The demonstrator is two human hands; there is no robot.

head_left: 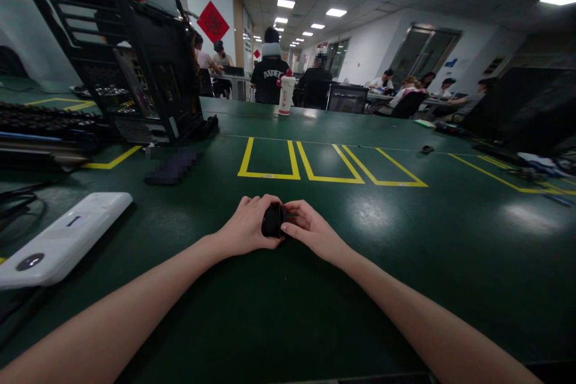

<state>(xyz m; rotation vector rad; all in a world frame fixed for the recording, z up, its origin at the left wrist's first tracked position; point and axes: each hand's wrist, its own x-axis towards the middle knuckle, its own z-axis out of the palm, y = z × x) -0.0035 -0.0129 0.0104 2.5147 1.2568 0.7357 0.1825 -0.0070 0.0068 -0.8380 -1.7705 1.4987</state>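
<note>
Just in front of me, over the green tabletop [252,312], both hands meet at a small, rounded black object [272,222] with a glossy left part. Its exact kind I cannot make out. My left hand [245,225] curls around it from the left, fingers over the far side and thumb along the near side. From the right, my right hand [315,231] pinches its right edge between thumb and fingertips. The fingers hide part of the object.
An open black computer case [153,66] stands at the left. Nearer are a dark phone-like slab [173,167] and a long white device [67,240]. Yellow tape outlines [270,176] mark the table beyond my hands. A white bottle [287,96] stands farther back; people sit behind.
</note>
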